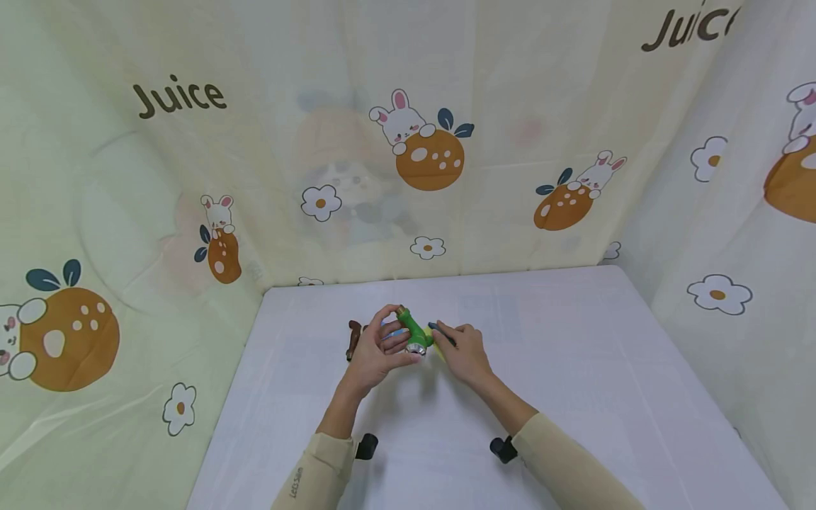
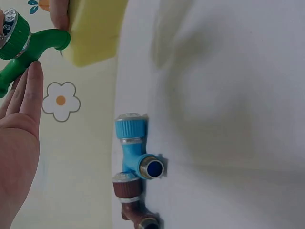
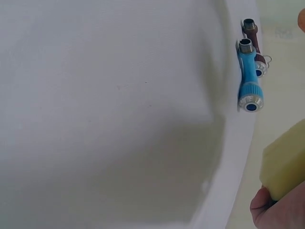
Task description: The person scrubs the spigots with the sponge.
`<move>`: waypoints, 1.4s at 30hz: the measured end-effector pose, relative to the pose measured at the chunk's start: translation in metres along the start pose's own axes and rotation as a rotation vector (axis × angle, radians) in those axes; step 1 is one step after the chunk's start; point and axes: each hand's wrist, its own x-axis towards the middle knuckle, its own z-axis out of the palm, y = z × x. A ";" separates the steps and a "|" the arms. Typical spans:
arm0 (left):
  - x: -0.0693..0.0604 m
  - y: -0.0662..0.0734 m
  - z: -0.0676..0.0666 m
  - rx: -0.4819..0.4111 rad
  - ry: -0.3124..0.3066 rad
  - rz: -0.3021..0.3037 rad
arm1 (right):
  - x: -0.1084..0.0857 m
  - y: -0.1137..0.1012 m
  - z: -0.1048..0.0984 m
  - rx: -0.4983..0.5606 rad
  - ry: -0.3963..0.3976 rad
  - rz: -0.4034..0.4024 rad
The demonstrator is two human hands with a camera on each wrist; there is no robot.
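Observation:
A green faucet [image 1: 414, 329] with a silver-rimmed knob is held up above the table in my left hand [image 1: 372, 360], thumb and fingertips at its ends. My right hand [image 1: 467, 356] pinches a yellow sponge [image 2: 95, 31] that has a dark side. In the left wrist view the sponge meets the faucet's spout. Beyond the left hand lie a blue faucet [image 2: 131, 150] and a brown faucet [image 2: 128, 191] on the table, close together. The right wrist view shows the blue and brown faucets too, with the sponge [image 3: 285, 162] at the lower right.
A white cloth covers the table [image 1: 574, 368]. Printed curtains [image 1: 357, 234] with rabbits, oranges and flowers hang behind it and at both sides. Black devices sit at the left wrist [image 1: 366, 447] and right wrist [image 1: 503, 450].

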 end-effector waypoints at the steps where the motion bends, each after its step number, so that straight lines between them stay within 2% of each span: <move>1: 0.000 0.000 0.000 -0.003 0.004 -0.001 | 0.000 0.002 0.000 0.015 0.001 0.005; 7: 0.000 0.001 0.000 -0.003 0.063 0.003 | 0.001 0.007 0.003 0.118 0.009 0.011; 12: -0.002 -0.002 -0.002 0.013 0.142 0.025 | -0.002 0.001 0.002 0.233 0.066 -0.065; 17: 0.000 -0.006 -0.003 -0.003 0.214 0.038 | -0.014 -0.007 0.004 0.327 0.117 -0.222; 23: 0.003 -0.003 -0.003 -0.030 0.268 0.067 | -0.027 -0.010 0.010 0.295 0.244 -0.470; 28: 0.002 -0.001 -0.005 -0.072 0.262 0.037 | -0.030 -0.013 0.013 0.240 0.275 -0.635; 33: 0.002 0.000 -0.006 -0.112 0.217 -0.002 | -0.031 -0.016 0.014 0.169 0.232 -0.709; 36: 0.002 0.001 -0.006 -0.055 0.160 -0.023 | -0.030 -0.018 0.014 0.148 0.234 -0.727; 42: 0.001 0.003 -0.007 0.057 0.049 -0.069 | -0.025 -0.019 0.013 0.111 0.292 -0.738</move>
